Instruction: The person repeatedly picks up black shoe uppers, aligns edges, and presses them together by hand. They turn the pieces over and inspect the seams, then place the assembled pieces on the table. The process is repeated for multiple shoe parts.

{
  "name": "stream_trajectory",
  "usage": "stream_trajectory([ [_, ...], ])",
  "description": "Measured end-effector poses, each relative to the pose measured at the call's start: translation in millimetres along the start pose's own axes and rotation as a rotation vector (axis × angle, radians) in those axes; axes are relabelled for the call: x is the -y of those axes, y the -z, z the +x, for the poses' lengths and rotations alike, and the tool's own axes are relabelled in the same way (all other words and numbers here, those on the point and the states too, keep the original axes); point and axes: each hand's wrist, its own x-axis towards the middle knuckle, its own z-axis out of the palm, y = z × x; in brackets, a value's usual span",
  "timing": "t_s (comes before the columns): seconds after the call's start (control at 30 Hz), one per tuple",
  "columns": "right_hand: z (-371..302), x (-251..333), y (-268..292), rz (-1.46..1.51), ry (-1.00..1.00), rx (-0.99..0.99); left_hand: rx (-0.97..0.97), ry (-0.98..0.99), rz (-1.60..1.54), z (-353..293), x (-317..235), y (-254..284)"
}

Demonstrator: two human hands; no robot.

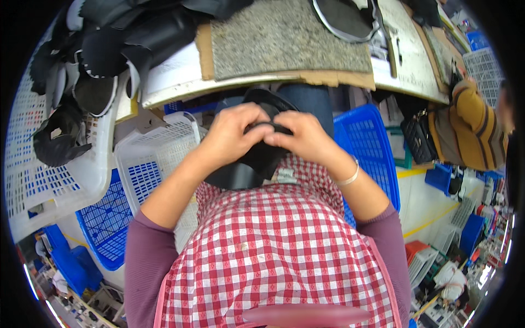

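Note:
A black leather shoe upper (235, 176) rests over my lap, in front of my red-and-white checked apron (262, 235). My left hand (229, 134) is closed on its upper edge, thumb and fingers pinched together. Close beside it, my right hand (306, 135) grips the same edge with the thumb pressed toward the fingers. The two thumbs nearly meet over the black material. Part of the upper is hidden under my hands, and I cannot make out anything small between the fingertips.
Ahead stands a worktable (413, 52) with a grey felt mat (290, 41) and a white-edged black shoe piece (347, 19). Black uppers (147, 44) pile up at left, above a white basket (65, 188). A blue basket (374, 158) stands right; a person in striped clothing (470, 131) is beyond.

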Motion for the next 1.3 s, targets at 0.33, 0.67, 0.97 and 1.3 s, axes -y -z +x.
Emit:
stream_trajectory([
  [0.33, 0.9, 67.8, 84.5, 0.257, 0.059, -0.206, -0.419, -0.174, 0.244, -28.0, -49.7, 50.0],
  [0.67, 80.0, 66.6, 30.0, 0.839, -0.253, -0.214, -0.456, -0.201, 0.419, 56.1, -48.8, 38.2],
  [0.97, 16.4, 5.1, 129.3, 0.252, 0.074, -0.476, -0.847, -0.144, 0.429, -15.9, -37.1, 185.6],
  [1.3, 60.4, -158.1, 284.1, -0.396, -0.424, -0.631, -1.063, 0.432, 1.517, -82.3, -4.6, 400.3],
])
